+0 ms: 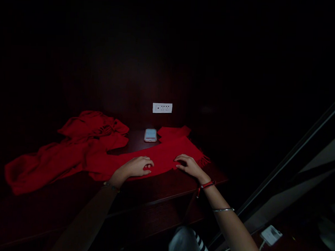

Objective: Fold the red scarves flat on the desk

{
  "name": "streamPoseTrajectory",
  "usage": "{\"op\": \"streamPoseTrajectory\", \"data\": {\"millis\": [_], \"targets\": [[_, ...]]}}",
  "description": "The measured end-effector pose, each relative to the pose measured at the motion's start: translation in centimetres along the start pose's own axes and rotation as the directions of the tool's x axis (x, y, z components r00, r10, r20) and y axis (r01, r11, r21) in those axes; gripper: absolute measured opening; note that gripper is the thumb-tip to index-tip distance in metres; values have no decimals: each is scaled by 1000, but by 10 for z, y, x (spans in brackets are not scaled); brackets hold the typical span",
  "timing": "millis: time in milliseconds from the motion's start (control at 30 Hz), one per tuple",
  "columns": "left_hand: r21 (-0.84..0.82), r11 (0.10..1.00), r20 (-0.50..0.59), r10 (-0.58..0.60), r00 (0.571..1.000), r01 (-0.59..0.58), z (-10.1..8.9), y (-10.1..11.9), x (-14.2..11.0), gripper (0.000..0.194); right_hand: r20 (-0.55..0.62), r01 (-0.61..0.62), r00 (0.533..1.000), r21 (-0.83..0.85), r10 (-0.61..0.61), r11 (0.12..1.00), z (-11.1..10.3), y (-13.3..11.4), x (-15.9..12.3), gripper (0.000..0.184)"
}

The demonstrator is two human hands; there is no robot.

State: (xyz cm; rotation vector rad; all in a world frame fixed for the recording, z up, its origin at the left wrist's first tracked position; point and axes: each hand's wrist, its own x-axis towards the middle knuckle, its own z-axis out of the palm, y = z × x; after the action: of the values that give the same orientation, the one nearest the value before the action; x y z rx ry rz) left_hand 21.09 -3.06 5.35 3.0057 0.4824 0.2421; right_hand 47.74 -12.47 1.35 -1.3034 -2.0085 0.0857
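Note:
A red scarf (162, 155) with a fringed right end lies across the dark wooden surface, its left part crumpled in a loose heap. On the flatter stretch rests my left hand (138, 166), fingers slightly bent and thumb apart, holding nothing that I can see. My right hand (188, 165) touches the scarf's near edge farther right, just short of the fringe. Its fingers are spread and a little curved. Part of the cloth folds over at the back right.
Behind the scarf lies a phone (150, 135) with a lit screen. A white wall socket (162, 108) sits above it. The wooden desk (164, 188) has a front edge near my wrists. Low on the right is a white power strip (271, 235) with a cable.

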Motion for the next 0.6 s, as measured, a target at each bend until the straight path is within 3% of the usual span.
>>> {"op": "streamPoseTrajectory", "data": {"millis": [400, 600], "targets": [[25, 999, -25, -22, 999, 23, 2, 1, 1, 25, 19, -13, 1000, -88, 14, 996, -8, -4, -1, 18], [62, 998, -7, -17, 1000, 17, 4, -1, 3, 29, 21, 19, 1000, -115, -17, 993, -18, 6, -9, 20]]}}
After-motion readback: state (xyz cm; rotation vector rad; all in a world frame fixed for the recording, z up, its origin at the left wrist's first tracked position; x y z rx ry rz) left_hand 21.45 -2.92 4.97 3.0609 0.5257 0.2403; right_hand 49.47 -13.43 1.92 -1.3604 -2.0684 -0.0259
